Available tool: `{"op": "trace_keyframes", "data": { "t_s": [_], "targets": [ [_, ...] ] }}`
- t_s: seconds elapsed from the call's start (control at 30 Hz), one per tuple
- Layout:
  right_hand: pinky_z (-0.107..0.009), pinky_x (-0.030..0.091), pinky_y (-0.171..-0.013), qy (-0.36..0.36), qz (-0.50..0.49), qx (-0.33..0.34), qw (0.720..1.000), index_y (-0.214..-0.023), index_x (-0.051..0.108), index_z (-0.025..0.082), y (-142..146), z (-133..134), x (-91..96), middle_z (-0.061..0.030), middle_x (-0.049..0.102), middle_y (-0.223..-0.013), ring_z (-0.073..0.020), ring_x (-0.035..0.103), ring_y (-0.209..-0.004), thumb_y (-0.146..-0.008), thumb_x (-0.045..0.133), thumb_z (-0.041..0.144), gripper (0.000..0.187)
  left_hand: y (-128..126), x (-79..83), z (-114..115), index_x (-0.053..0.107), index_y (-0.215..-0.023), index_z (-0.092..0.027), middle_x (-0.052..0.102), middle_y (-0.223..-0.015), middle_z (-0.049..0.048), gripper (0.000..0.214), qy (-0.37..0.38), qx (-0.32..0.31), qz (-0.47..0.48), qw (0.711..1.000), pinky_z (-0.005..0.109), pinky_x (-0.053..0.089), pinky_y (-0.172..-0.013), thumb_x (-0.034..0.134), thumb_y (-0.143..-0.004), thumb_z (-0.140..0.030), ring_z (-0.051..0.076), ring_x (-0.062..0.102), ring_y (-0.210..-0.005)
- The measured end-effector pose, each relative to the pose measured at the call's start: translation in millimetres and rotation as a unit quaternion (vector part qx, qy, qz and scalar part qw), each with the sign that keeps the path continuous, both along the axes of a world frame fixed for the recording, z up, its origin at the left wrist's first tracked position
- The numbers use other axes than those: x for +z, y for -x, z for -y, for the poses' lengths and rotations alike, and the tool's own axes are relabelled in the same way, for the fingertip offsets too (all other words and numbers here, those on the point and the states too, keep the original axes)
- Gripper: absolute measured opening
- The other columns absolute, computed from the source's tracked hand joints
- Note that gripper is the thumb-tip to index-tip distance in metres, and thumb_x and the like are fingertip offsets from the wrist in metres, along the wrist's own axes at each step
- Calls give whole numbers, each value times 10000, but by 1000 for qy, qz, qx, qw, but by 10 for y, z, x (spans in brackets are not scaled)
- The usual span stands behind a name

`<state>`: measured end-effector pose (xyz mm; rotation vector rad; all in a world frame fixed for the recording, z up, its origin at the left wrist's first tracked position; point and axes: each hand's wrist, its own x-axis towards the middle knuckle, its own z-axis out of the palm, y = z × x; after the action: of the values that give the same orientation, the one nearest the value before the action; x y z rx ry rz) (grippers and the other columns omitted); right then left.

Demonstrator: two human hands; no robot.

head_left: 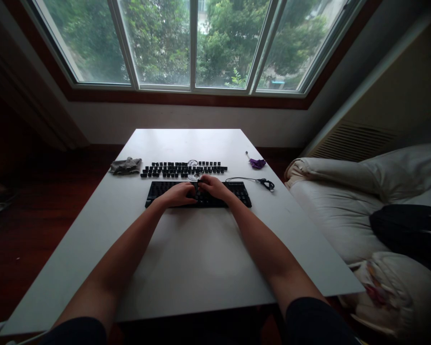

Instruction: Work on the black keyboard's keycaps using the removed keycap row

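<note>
A black keyboard (172,203) lies across the white table, partly covered by my hands. My left hand (179,194) rests over its middle, thumb and bent fingers apart, touching the keys area; nothing shows in its grasp. Just to the right, my right hand (213,188) is closed in a pinch above the keyboard's upper middle. A small dark piece that looks like a keycap (200,181) shows at its fingertips. Behind the keyboard, loose black keycaps (175,169) are laid out in rows. Thin wire loops (193,163) lie among them.
A grey cloth (126,166) lies at the table's left edge. On the right are a purple cloth-like item (257,164), a small thin stick (247,155) and a coiled black cable (266,183). A pale sofa (330,211) with a dark bag (409,232) stands beside the white table (187,254).
</note>
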<state>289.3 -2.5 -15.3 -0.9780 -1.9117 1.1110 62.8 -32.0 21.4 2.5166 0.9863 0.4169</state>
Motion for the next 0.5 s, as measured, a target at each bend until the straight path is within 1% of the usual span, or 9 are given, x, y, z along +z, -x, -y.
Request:
{"op": "trace_keyframes", "data": {
  "t_s": [0.07, 0.17, 0.23, 0.3, 0.37, 0.43, 0.5],
  "targets": [
    [-259, 449, -630, -39, 35, 14, 999, -922, 588, 202, -8, 63, 75, 12, 668, -737, -150, 603, -669, -861, 624, 405, 215, 3, -10, -7, 673, -859, -201, 664, -926, 39, 221, 3, 0, 12, 1000, 279, 440, -718, 730, -780, -399, 197, 595, -839],
    [-240, 387, -590, -91, 75, 15, 993, -887, 608, 192, -11, 143, 149, 34, 593, -681, -123, 515, -624, -829, 650, 360, 183, 2, -23, -16, 674, -839, -199, 660, -902, 33, 202, 6, 1, 19, 1000, 273, 427, -689, 729, -783, -384, 190, 591, -815],
    [-240, 379, -589, -113, 81, 3, 990, -877, 615, 191, -4, 168, 143, 39, 571, -668, -118, 492, -617, -819, 656, 351, 175, -1, -33, -19, 676, -837, -198, 657, -894, 32, 192, 4, 4, 20, 1000, 273, 424, -682, 725, -789, -377, 187, 587, -804],
    [-245, 395, -599, -120, 67, -27, 990, -885, 620, 197, 11, 163, 90, 34, 584, -669, -124, 501, -620, -826, 653, 372, 188, -5, -44, -20, 682, -838, -199, 656, -897, 34, 185, -1, 6, 20, 1000, 278, 427, -690, 722, -792, -373, 188, 586, -807],
    [-253, 425, -603, -101, 35, -58, 993, -901, 619, 206, 26, 131, 14, 25, 613, -673, -136, 533, -624, -832, 651, 412, 220, -7, -54, -22, 690, -847, -201, 658, -915, 39, 182, -9, 6, 18, 1000, 281, 430, -704, 723, -792, -372, 193, 589, -827],
    [-263, 465, -607, -56, -10, -66, 996, -908, 603, 216, 31, 77, -59, 21, 641, -682, -150, 582, -628, -826, 658, 461, 264, -5, -62, -26, 693, -857, -203, 659, -931, 42, 185, -17, 8, 13, 1000, 283, 433, -716, 725, -790, -372, 198, 592, -847],
    [-278, 504, -600, 0, -79, -78, 994, -912, 560, 226, 21, 11, -109, 23, 655, -694, -161, 624, -620, -830, 639, 515, 310, 0, -68, -31, 690, -864, -206, 659, -931, 39, 191, -22, 8, 4, 1000, 281, 432, -718, 726, -790, -378, 198, 593, -850]
  ]
}}
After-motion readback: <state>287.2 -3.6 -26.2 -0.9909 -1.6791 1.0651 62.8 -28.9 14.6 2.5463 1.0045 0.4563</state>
